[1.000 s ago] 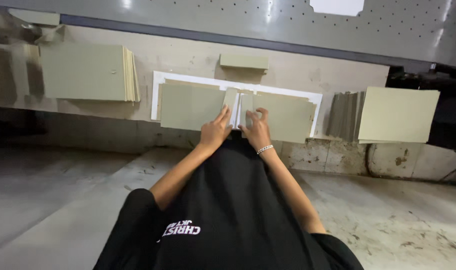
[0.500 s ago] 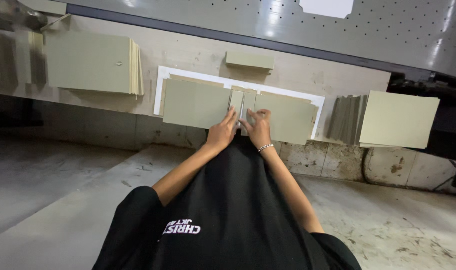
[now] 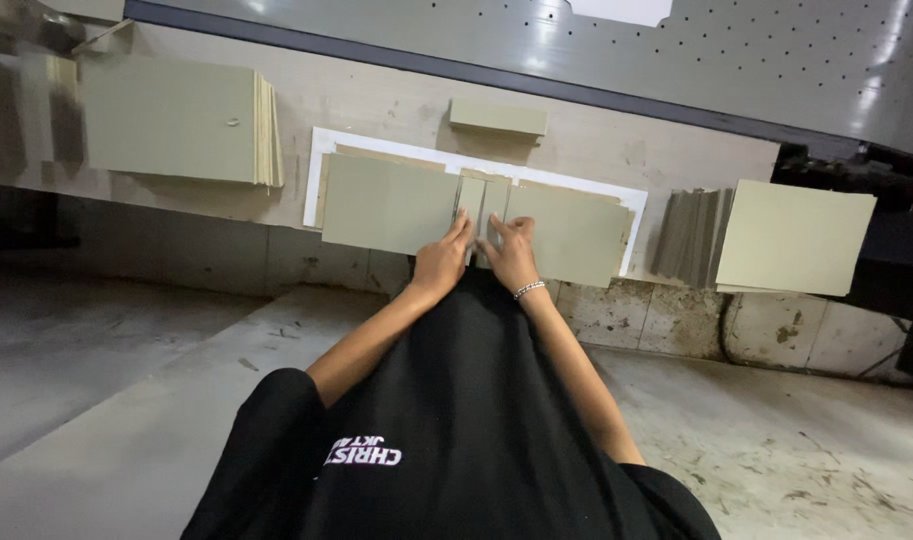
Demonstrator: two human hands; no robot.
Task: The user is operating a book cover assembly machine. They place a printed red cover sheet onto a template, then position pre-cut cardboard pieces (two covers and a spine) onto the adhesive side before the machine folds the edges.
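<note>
Two narrow grey-green strips (image 3: pixel 483 198) lie side by side on a white sheet (image 3: pixel 316 175), between a left grey-green board (image 3: pixel 386 203) and a right grey-green board (image 3: pixel 571 235). My left hand (image 3: pixel 439 265) rests at the bench edge with its fingertips pressing on the left strip. My right hand (image 3: pixel 513 258), with a bracelet at the wrist, has curled fingers on the right strip. The lower ends of both strips are hidden under my fingers.
A stack of grey-green boards (image 3: pixel 171 120) lies at the left of the bench, and a small strip (image 3: pixel 498 117) lies behind the sheet. At the right are a fanned grey pile (image 3: pixel 686 235) and a pale square board (image 3: pixel 796 238). A perforated metal panel (image 3: pixel 776 60) runs behind.
Both hands stay on the two strips. The strips now lie closer together, with less white showing between them. The view has shifted slightly.
</note>
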